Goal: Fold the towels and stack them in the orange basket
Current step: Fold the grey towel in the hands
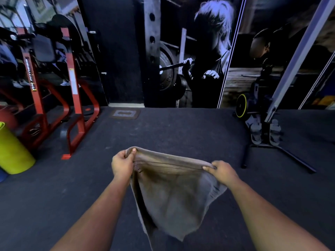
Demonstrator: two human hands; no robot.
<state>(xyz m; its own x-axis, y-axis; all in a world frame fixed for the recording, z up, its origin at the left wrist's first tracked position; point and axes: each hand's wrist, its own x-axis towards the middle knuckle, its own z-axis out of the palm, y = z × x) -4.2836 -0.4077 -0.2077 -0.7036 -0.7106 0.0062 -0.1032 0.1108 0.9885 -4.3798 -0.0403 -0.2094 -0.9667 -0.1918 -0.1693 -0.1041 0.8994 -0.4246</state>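
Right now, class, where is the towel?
In the head view the towel hangs low at centre above the dark floor, its top edge pinched between the left hand and the right hand.

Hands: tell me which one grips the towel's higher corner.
The left hand. It pinches the towel at the higher, farther corner; the right hand holds the lower one.

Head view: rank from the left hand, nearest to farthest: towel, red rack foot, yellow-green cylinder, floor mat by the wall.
From the left hand:
1. towel, pinched in that hand at its upper corner.
2. red rack foot, on the floor to the left.
3. floor mat, straight ahead by the wall.
4. yellow-green cylinder, at the far left edge.
Items 3 and 4 are close to call.
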